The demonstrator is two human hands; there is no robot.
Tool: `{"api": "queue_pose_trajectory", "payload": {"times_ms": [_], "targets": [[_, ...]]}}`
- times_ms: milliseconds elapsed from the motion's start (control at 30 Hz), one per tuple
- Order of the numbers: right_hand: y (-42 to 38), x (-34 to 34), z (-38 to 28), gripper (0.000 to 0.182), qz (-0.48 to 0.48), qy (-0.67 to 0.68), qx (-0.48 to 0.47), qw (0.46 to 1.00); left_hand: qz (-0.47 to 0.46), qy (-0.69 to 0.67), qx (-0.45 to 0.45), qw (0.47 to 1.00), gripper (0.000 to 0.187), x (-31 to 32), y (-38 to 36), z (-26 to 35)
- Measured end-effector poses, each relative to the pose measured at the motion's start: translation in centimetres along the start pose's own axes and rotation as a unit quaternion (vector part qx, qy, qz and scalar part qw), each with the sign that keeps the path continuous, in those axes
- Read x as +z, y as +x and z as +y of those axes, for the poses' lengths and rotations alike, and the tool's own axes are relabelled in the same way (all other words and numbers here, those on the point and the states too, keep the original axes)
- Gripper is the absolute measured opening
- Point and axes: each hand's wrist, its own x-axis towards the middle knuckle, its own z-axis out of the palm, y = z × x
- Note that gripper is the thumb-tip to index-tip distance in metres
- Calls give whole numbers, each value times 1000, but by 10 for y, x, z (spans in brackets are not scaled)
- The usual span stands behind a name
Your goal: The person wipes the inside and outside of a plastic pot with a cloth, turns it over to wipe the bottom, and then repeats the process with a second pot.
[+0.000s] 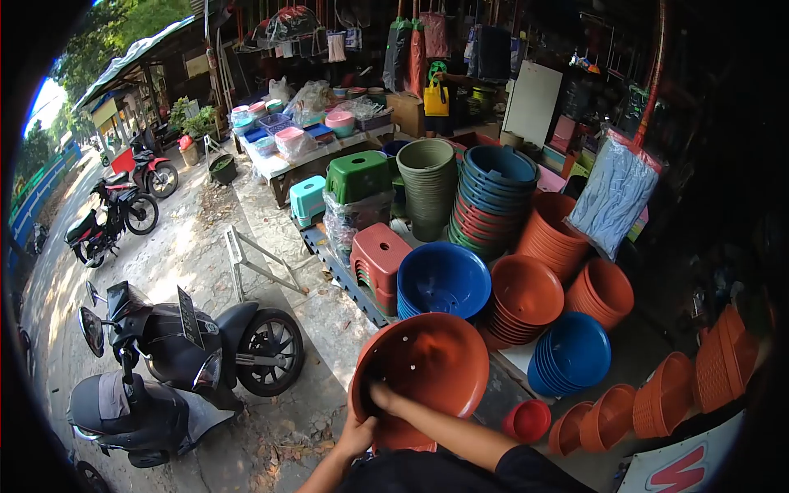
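A large terracotta-orange plastic plant pot (448,361) is tilted toward me in front of my body, its wide mouth facing up. Small pale holes show in its base. My left hand (358,436) is closed on the pot's near left rim. Reaching across the mouth, my right hand (383,398) is inside against the left inner wall; its fingers are lost in shadow and blur. Just behind the pot stands a stack of blue basins (445,279). Nested orange pots (527,289) are to the right of it.
Blue pots (573,353), a small red pot (528,421) and a row of orange pots (662,394) lie to the right. Red stools (380,255) and green pots (426,181) stand behind. A parked scooter (164,361) is at the left. Someone with a yellow bag (436,99) is at the back.
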Motion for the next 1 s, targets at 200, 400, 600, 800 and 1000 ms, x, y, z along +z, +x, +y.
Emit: {"api": "queue_pose_trajectory", "payload": {"times_ms": [200,400,600,800,1000], "targets": [[17,-45,-70,35,245,464,-136,840,36,-1,-118,992,69,15,-4,2],[-19,-86,-120,46,362,533,-148,751,57,-49,-119,990,54,17,-8,-32],[-37,-23,-37,46,98,178,-20,979,-21,-40,-146,988,37,10,15,-36],[-57,-67,-11,67,-95,-480,123,863,-23,-7,-21,999,72,-12,36,-4],[-61,-146,-38,67,-77,-812,20,578,-82,79,-47,992,89,-35,41,-3]]}}
